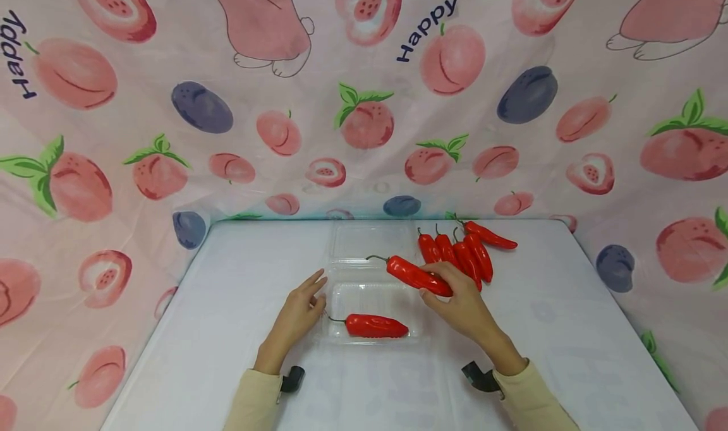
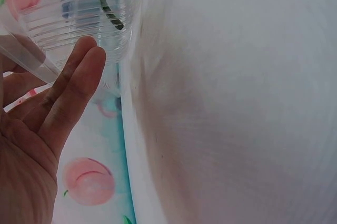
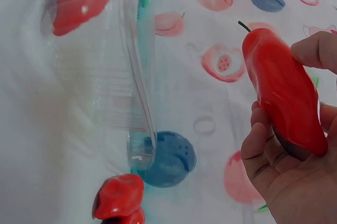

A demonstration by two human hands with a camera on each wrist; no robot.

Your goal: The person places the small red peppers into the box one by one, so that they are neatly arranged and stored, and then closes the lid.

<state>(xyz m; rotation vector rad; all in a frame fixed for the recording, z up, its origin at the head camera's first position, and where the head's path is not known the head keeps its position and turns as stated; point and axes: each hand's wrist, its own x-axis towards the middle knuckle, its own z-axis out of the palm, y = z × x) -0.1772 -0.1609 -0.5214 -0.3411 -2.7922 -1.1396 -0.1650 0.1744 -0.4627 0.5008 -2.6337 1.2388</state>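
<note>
In the head view my right hand holds a red chili pepper by its lower end, above the right part of a clear plastic clamshell box. Its dark stem points left. The right wrist view shows this pepper between the thumb and the curled fingers. Another red pepper lies lengthwise in the box's near half, stem to the left. At the box's left side is my left hand, fingers fairly straight. In the left wrist view its fingertips touch the ribbed clear wall.
Several red peppers lie in a group at the back right of the white table, one of them crosswise behind the others. The box's lid lies folded back toward the far edge. A fruit-patterned cloth hangs behind the table.
</note>
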